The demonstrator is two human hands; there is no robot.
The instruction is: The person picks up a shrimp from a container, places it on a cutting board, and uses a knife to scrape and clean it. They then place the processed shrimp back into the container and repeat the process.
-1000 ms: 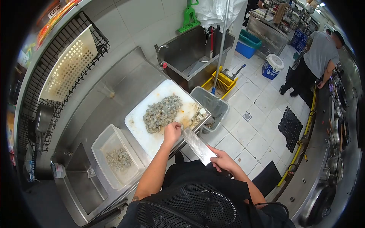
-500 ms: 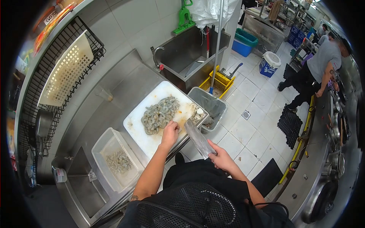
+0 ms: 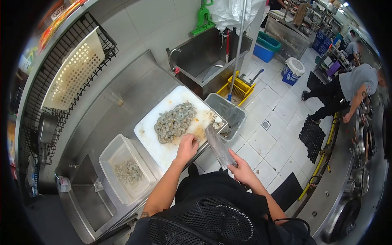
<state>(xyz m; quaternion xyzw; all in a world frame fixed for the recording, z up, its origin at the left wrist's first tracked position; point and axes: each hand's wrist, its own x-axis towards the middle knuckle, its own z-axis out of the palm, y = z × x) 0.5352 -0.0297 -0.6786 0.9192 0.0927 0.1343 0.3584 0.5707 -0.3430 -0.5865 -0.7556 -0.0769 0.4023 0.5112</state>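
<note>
A pile of grey peeled shrimp (image 3: 174, 122) lies on the white cutting board (image 3: 153, 143). Just below the pile, at the board's near edge, my left hand (image 3: 188, 148) has its fingers pinched together; a small piece, perhaps a shrimp, seems to be at the fingertips. My right hand (image 3: 243, 168) grips a wide cleaver (image 3: 219, 148), its blade pointing up and left, with the far end near the board's right corner. Scraps (image 3: 218, 120) sit on that corner. More shrimp (image 3: 128, 172) are in a clear plastic tub (image 3: 107, 158) on the left.
A grey bin (image 3: 237, 126) stands right of the board, beside a yellow mop bucket (image 3: 241, 92). Behind is a deep steel sink (image 3: 196, 61). At right, a person in a grey shirt (image 3: 359, 79) bends over a stove counter with pans (image 3: 359, 179).
The view has shifted slightly. My left hand stays by the pile and my right hand still holds the cleaver. The person at right leans further over the counter.
</note>
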